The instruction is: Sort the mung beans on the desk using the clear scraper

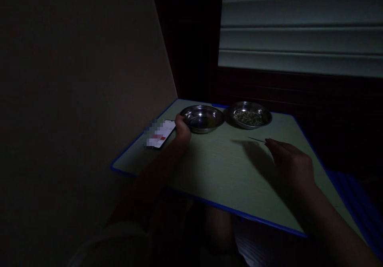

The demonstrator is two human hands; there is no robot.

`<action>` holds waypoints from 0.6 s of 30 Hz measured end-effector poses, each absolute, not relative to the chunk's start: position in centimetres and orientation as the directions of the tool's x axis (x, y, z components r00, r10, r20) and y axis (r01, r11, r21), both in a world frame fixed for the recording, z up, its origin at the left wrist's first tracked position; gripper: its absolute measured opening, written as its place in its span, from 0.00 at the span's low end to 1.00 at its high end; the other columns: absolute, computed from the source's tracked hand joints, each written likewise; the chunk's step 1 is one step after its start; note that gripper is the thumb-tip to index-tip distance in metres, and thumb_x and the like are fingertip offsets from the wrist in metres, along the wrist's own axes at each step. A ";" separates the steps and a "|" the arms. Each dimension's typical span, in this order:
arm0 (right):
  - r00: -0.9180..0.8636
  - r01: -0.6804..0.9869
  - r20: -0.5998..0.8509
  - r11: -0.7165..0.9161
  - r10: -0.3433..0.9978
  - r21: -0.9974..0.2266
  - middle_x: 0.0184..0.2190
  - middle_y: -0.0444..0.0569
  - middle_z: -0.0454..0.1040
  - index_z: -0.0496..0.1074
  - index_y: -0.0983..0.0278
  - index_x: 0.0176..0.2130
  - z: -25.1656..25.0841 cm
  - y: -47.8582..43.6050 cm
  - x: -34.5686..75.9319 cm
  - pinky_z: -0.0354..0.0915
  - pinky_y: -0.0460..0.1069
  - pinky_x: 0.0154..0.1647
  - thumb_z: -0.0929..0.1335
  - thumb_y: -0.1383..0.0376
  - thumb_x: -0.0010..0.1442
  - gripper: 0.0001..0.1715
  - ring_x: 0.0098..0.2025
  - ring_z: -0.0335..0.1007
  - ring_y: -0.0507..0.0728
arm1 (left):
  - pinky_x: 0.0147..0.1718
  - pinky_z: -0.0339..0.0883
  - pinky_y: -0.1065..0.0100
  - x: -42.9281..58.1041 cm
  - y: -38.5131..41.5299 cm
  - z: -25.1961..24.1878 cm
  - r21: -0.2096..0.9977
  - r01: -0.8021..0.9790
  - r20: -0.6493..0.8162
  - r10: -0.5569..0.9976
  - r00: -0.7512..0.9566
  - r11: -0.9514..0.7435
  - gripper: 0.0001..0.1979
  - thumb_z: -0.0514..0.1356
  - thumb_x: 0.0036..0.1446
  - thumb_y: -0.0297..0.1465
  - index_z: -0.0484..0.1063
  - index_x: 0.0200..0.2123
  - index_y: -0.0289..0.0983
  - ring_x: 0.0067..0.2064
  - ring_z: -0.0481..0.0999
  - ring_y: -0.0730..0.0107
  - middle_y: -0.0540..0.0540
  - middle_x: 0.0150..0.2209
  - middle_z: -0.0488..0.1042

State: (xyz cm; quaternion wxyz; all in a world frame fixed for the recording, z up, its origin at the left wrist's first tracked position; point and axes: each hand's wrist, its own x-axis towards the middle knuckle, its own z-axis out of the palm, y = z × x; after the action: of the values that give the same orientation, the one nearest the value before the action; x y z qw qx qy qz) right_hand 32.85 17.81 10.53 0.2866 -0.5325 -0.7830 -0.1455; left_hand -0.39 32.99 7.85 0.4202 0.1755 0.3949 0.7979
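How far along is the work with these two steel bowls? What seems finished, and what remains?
Little looks done: the left steel bowl shows no clear pile, though its bottom is dim. In hand: the left hand grips its rim, and the right hand pinches a thin pick. Left: the right steel bowl holds a heap of small greenish pieces.

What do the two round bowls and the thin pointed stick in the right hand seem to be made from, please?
The left bowl and right bowl look like polished stainless steel, with bright, mirror-like reflections. The thin pick in the right hand is dark and straight, possibly metal, but too thin and dim to tell.
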 end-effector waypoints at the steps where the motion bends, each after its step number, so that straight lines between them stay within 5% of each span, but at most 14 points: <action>1: -0.269 0.915 0.604 0.394 0.750 -0.082 0.45 0.48 0.75 0.71 0.62 0.49 10.5 17.8 32.9 0.66 0.47 0.40 0.65 0.68 0.57 0.19 0.43 0.72 0.56 | 0.31 0.65 0.70 -0.4 32.8 7.8 0.768 -0.543 -0.048 0.815 -0.578 -0.340 0.10 0.47 0.49 0.29 0.67 0.28 0.35 0.30 0.70 0.71 0.47 0.27 0.70; 9: -0.205 0.941 0.616 0.325 0.761 -0.088 0.43 0.49 0.76 0.73 0.61 0.47 11.2 18.0 32.6 0.67 0.47 0.36 0.64 0.66 0.59 0.16 0.40 0.73 0.56 | 0.29 0.63 0.72 -0.6 33.1 6.9 0.783 -0.540 -0.034 0.844 -0.535 -0.310 0.09 0.48 0.49 0.27 0.67 0.27 0.35 0.28 0.69 0.73 0.48 0.25 0.69; 18: -0.028 0.979 0.660 0.154 0.751 -0.133 0.41 0.51 0.77 0.74 0.61 0.46 11.6 18.7 34.4 0.65 0.49 0.36 0.62 0.59 0.61 0.18 0.39 0.74 0.58 | 0.33 0.65 0.65 -1.1 33.9 6.4 0.862 -0.471 -0.078 0.870 -0.486 -0.186 0.12 0.51 0.57 0.36 0.67 0.31 0.33 0.30 0.69 0.73 0.46 0.31 0.70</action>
State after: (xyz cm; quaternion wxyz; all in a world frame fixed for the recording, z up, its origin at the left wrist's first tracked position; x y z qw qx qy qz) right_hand 34.37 18.70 11.57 0.3106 -0.6240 -0.6932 -0.1835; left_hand -1.11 33.88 6.42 0.4550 0.2233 0.4473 0.7370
